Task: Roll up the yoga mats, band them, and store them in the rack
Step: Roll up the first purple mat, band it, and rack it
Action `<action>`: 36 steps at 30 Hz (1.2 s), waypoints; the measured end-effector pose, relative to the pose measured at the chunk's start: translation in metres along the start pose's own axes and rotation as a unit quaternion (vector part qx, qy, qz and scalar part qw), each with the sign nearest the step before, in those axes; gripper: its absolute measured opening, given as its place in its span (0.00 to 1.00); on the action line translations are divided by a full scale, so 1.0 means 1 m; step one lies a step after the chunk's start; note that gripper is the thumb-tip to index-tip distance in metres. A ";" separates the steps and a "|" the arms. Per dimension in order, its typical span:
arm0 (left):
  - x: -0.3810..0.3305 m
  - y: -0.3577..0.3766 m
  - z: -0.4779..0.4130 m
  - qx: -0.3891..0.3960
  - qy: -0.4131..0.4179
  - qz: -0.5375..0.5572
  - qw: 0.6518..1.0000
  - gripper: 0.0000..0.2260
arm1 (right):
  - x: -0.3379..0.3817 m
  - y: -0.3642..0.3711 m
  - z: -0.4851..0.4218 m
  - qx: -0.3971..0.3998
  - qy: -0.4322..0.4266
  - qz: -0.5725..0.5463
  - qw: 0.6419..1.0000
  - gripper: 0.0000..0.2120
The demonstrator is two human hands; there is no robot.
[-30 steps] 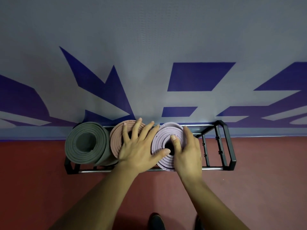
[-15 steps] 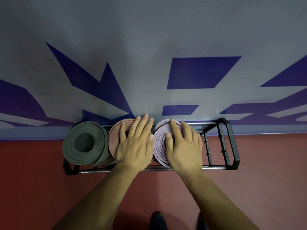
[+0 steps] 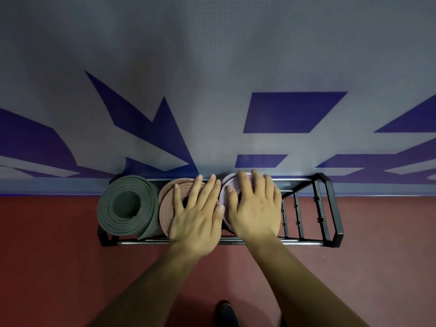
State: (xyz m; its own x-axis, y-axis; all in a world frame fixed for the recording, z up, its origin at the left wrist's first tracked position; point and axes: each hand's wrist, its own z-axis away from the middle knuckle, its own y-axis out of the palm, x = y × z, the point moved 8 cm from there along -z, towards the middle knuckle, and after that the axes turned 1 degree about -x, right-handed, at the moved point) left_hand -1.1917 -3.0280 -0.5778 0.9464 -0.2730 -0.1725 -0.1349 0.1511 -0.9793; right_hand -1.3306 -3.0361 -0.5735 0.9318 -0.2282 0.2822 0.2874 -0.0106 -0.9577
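Head view, looking straight down on the rack [image 3: 335, 236]. It sits on the red floor [image 3: 47, 256], with its back rail against a grey wall [image 3: 212, 55] that has blue shapes on it.

Three rolled mats stand on end in the rack's left and middle part, spiral ends up:
- green mat [image 3: 125, 206] is far left
- pink mat [image 3: 165, 208] touches it on the right
- lilac mat [image 3: 226, 185] is next, just beside the pink one

Black divider bars show in the rack's right section.

Left hand [image 3: 195, 220] lies palm down on the pink mat's top end. Its fingers [image 3: 205, 192] are straight and spread, with the tips at the mat's far edge near the back rail. The thumb points right, its tip over the gap between the pink and lilac rolls. The pink spiral shows left of the little finger and between the fingers; the rest is under the palm.

Right hand [image 3: 254, 213] lies palm down on the lilac mat's top end and covers most of it. Its fingers [image 3: 244, 185] are straight and slightly spread, tips over the far rim toward the wall. The thumb lies on the spiral's left part. Only the lilac roll's left and far-left arc shows, past the thumb and index finger.

Both hands make flat contact only, with nothing gripped or pinched. Can't tell if the two hands touch each other.

Bare forearms come up from the bottom edge. A dark shoe [image 3: 226, 312] toe is on the floor at bottom centre.
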 end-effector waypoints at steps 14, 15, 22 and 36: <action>0.019 -0.013 -0.023 -0.022 0.032 0.004 0.999 0.23 | 0.005 0.000 0.011 0.008 -0.007 -0.004 1.000 0.22; 0.020 -0.012 -0.022 -0.020 0.034 0.003 0.999 0.23 | 0.008 0.002 0.011 0.008 -0.006 -0.005 1.000 0.21; 0.011 -0.007 -0.022 0.007 0.014 -0.009 1.000 0.27 | 0.003 -0.001 0.005 0.006 -0.009 -0.010 1.000 0.23; -0.012 -0.016 -0.015 0.036 0.012 -0.040 0.998 0.27 | -0.011 -0.016 0.003 0.103 -0.001 -0.047 0.994 0.27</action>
State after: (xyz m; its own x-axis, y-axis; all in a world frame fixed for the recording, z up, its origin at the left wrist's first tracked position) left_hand -1.2058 -3.0413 -0.5615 0.9460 -0.3092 -0.0978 -0.0370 0.1966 -0.9798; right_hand -1.3448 -3.0308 -0.5610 0.8990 -0.2336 0.3705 0.4125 0.1668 -0.8956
